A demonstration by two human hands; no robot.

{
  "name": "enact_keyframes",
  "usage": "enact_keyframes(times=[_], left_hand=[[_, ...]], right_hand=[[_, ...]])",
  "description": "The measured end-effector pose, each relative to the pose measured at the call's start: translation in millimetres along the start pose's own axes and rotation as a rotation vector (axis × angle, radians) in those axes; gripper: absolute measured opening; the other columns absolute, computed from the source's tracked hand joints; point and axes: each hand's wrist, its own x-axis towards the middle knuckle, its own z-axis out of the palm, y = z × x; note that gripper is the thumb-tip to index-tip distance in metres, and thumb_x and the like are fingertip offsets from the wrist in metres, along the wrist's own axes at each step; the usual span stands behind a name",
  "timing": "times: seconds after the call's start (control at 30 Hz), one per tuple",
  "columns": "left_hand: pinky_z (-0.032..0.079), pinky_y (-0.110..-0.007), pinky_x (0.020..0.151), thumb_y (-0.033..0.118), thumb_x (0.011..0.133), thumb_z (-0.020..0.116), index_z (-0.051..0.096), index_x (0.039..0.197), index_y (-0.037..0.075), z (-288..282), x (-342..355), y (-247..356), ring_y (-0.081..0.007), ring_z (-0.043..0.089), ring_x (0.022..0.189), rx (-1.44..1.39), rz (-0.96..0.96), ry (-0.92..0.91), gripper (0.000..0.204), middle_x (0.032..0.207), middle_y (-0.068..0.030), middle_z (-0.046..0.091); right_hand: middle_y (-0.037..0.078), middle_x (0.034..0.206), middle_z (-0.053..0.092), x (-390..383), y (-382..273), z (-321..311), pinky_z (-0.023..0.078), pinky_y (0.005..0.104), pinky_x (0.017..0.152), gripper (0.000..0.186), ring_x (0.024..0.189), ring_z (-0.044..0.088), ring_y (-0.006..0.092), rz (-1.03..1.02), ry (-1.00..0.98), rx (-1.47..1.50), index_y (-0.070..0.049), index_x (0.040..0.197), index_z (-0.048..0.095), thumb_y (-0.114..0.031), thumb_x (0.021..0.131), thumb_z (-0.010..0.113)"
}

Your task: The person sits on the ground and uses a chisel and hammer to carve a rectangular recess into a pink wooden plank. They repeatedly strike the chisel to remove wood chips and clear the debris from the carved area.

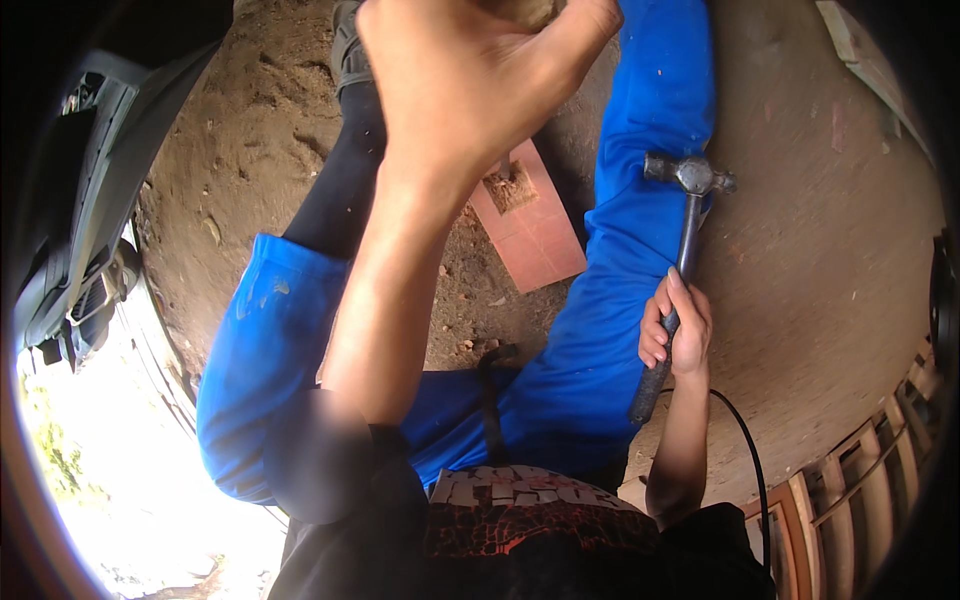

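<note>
My right hand [675,332] grips the dark handle of a ball-peen hammer [690,178], whose steel head points away from me over my right leg in blue trousers [620,300]. My left hand [470,90] is raised close to the camera with its fingers curled. A pale tan piece [527,10] shows between thumb and fingers at the top edge, and most of it is hidden. Below it, on the dirt between my legs, lies a red tile [535,235] with a chipped hollow near its far end.
Bare brown earth [830,250] surrounds me. Wooden slatted frames [865,480] stand at the lower right, with a black cable [752,450] running by my right arm. A pale plank [865,55] lies at the top right. A grey machine-like object [90,200] is at the left.
</note>
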Motion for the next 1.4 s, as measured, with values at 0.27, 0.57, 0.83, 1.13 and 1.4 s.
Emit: enact_keyframes(times=[0.27,0.57,0.83,1.13,1.4], left_hand=[[0.048,-0.027,0.053,0.007,0.089,0.071,0.058,0.102,0.003,-18,7,-14,-0.0105,0.056,0.057,-0.247,-0.459,0.123,0.019,0.072,-0.0025,0.060],[0.051,-0.029,0.048,0.024,0.088,0.072,0.063,0.077,0.000,-21,-7,-42,-0.0119,0.061,0.049,-0.232,-0.418,0.016,0.028,0.060,-0.0032,0.061],[0.054,-0.033,0.051,0.023,0.084,0.071,0.065,0.087,-0.004,-29,2,-27,-0.0168,0.065,0.052,-0.143,-0.483,0.111,0.027,0.067,-0.0099,0.066],[0.055,-0.035,0.053,0.019,0.083,0.067,0.065,0.094,-0.003,-22,-3,-11,-0.0216,0.068,0.054,-0.126,-0.474,0.175,0.025,0.070,-0.0137,0.068],[0.055,-0.037,0.060,0.017,0.081,0.066,0.066,0.095,-0.002,-21,2,-21,-0.0238,0.071,0.063,-0.138,-0.445,0.201,0.024,0.074,-0.0162,0.069]], right_hand=[[0.004,0.049,0.038,-4,-8,4,0.035,0.0304,0.031,0.048,0.032,0.035,0.0133,0.048,-0.012,0.003,-0.011,0.073,0.041,-0.049,0.103,0.048],[0.000,0.052,0.039,-12,-13,19,0.036,0.0284,0.034,0.051,0.036,0.038,0.0109,0.038,0.114,-0.076,-0.012,0.072,0.044,-0.054,0.095,0.061],[-0.004,0.062,0.046,-17,-70,47,0.035,0.0200,0.040,0.029,0.045,0.041,0.0027,0.013,0.015,-0.019,-0.008,0.091,0.054,-0.035,0.099,0.062],[-0.006,0.061,0.042,-78,-233,157,0.034,0.0222,0.043,0.036,0.047,0.038,0.0038,-0.733,-0.121,-0.012,-0.009,0.092,0.055,-0.044,0.101,0.057],[-0.004,0.061,0.041,-117,-286,239,0.037,0.0212,0.042,0.037,0.045,0.040,0.0043,-1.342,0.044,-0.528,-0.013,0.087,0.045,-0.045,0.105,0.048]])
